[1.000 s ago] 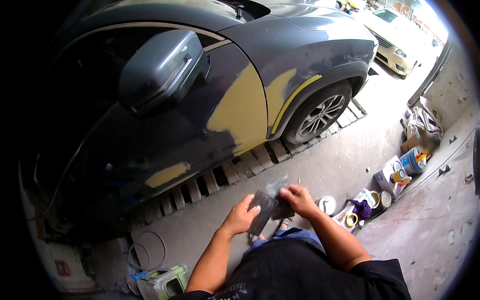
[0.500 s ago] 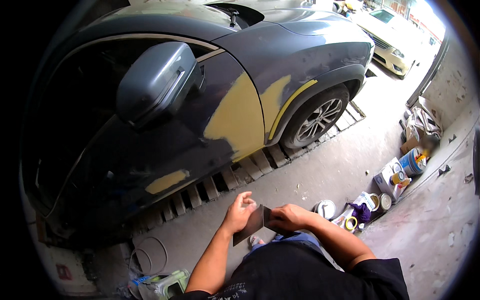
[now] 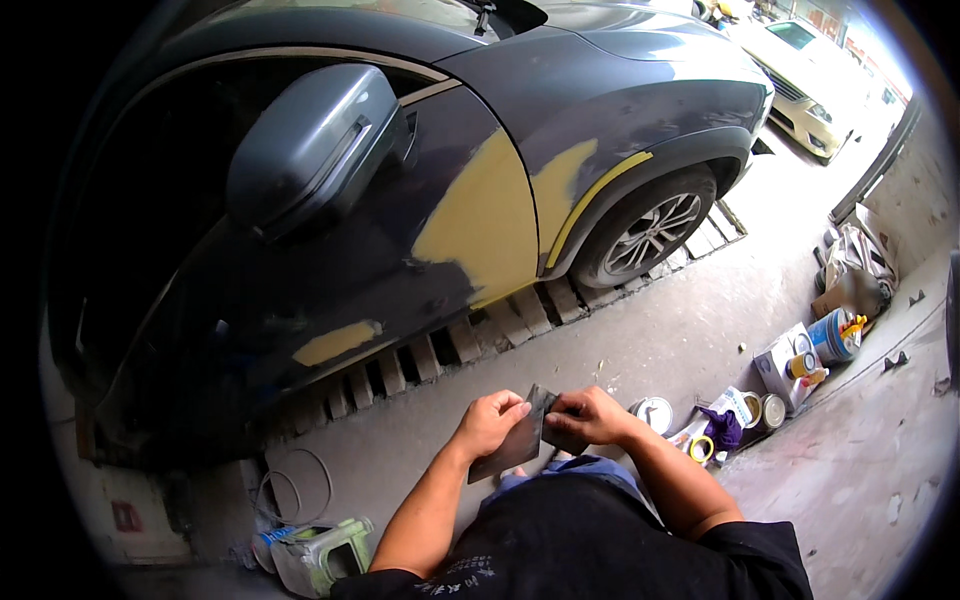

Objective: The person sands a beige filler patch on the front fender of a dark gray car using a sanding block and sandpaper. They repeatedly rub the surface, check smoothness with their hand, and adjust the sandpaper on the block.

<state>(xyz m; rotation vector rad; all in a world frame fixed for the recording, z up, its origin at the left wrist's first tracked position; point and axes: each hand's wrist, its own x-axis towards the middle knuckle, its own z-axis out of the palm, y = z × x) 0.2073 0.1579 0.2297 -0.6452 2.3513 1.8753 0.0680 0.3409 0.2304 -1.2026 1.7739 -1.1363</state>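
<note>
From the head view, we see the left hand [image 3: 487, 427] pinching a thin, dark-grey rectangular sheet [image 3: 508, 457], tilted, in front of a black fabric shirt [image 3: 600, 535]. The right hand [image 3: 592, 415] grips a darker flat piece [image 3: 565, 439] beside it; we cannot tell whether they touch. Beyond, a glossy grey car [image 3: 640, 85] bears matte, irregular yellow patches [image 3: 490, 220].

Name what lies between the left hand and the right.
The head view shows a dark flat plate in the left hand and another dark plate in the right hand; whether the plates touch is unclear.
</note>
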